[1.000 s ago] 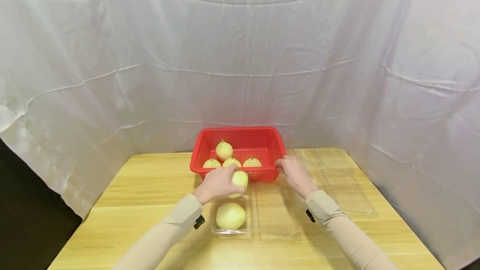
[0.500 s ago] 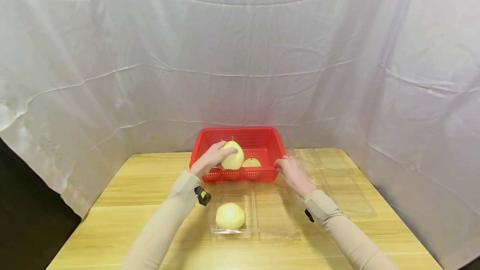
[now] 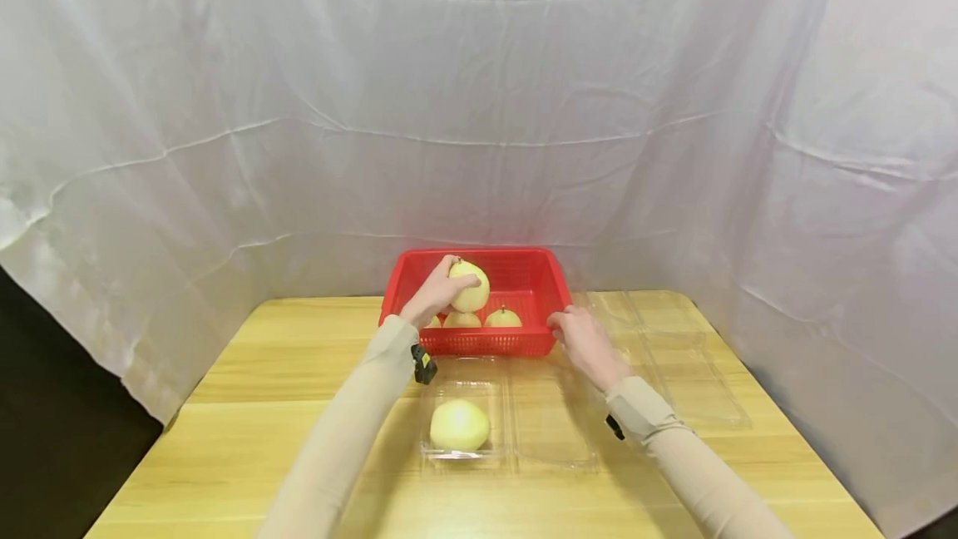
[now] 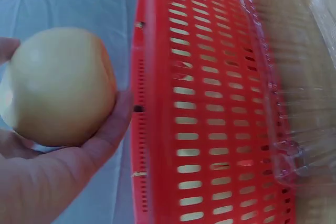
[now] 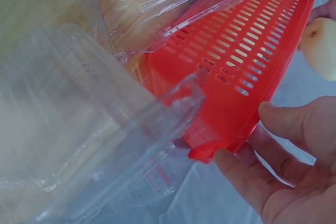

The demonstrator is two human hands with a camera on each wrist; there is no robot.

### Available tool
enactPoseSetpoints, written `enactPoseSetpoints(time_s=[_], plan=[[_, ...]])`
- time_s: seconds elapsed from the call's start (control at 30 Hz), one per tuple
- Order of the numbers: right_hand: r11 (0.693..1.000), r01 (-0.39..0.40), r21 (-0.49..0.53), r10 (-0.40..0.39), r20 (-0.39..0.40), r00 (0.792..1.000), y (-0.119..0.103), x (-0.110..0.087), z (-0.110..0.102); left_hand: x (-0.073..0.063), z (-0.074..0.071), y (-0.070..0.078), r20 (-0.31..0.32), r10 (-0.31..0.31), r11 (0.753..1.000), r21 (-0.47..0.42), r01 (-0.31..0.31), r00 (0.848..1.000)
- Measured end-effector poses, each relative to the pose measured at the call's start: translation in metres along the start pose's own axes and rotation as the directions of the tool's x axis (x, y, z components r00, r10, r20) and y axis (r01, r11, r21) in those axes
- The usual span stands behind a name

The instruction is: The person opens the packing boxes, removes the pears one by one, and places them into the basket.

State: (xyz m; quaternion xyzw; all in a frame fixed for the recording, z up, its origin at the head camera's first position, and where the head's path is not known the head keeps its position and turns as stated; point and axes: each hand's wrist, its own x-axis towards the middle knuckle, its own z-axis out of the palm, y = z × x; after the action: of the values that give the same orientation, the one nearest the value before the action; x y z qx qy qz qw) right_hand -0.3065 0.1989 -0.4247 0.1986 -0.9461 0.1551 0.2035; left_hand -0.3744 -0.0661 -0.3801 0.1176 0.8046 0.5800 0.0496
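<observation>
In the head view my left hand point(image 3: 432, 293) holds a yellow pear point(image 3: 471, 288) over the red plastic basket point(image 3: 516, 263). The left wrist view shows thumb and fingers curved around this pear point(image 4: 60, 87), close beside the basket's rim. Several more pears point(image 3: 503, 318) lie along the basket's near side, partly hidden by its front wall. At the basket's front right corner, my right hand point(image 3: 587, 343) grips the rim, thumb on one side and fingers on the other in the right wrist view. Another pear point(image 3: 459, 425) sits in a clear plastic clamshell point(image 3: 490, 393) before the basket.
The clamshell's clear lid point(image 3: 554, 422) lies open to its right. More clear plastic containers point(image 3: 684, 364) rest at the right of the wooden table point(image 3: 299, 406), close by my right hand. A pale curtain point(image 3: 479, 106) hangs behind and around.
My left hand has moved from above the clamshell back and up over the basket, holding a pear in each frame. My right hand has stayed at the rim.
</observation>
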Motion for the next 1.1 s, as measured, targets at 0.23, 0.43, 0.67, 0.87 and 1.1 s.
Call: enactPoseSetpoints(time_s=[0.23, 0.43, 0.67, 0.87, 1.1], plan=[[1.0, -0.029, -0.006, 0.029, 0.017, 0.999, -0.001, -0.006, -0.001, 0.007, 0.019, -0.012, -0.048, 0.197, 0.921, 0.352, -0.168, 0.979], [0.999, -0.034, -0.025, 0.034, 0.017, 0.999, -0.002, -0.007, -0.002, 0.017, 0.029, -0.015, -0.063, 0.27, 0.847, 0.49, -0.206, 0.961], [0.999, -0.026, -0.027, 0.026, 0.011, 1.0, -0.005, -0.007, -0.002, 0.026, 0.034, -0.025, -0.009, 0.254, 0.844, 0.49, -0.217, 0.967], [0.999, -0.041, -0.025, 0.042, 0.025, 0.999, -0.01, -0.007, -0.002, 0.024, 0.039, -0.037, 0.024, 0.191, 0.831, 0.528, -0.175, 0.981], [0.999, -0.038, -0.028, 0.039, 0.03, 0.999, -0.011, -0.008, -0.002, 0.024, 0.045, -0.044, 0.007, 0.169, 0.802, 0.58, -0.142, 0.986]])
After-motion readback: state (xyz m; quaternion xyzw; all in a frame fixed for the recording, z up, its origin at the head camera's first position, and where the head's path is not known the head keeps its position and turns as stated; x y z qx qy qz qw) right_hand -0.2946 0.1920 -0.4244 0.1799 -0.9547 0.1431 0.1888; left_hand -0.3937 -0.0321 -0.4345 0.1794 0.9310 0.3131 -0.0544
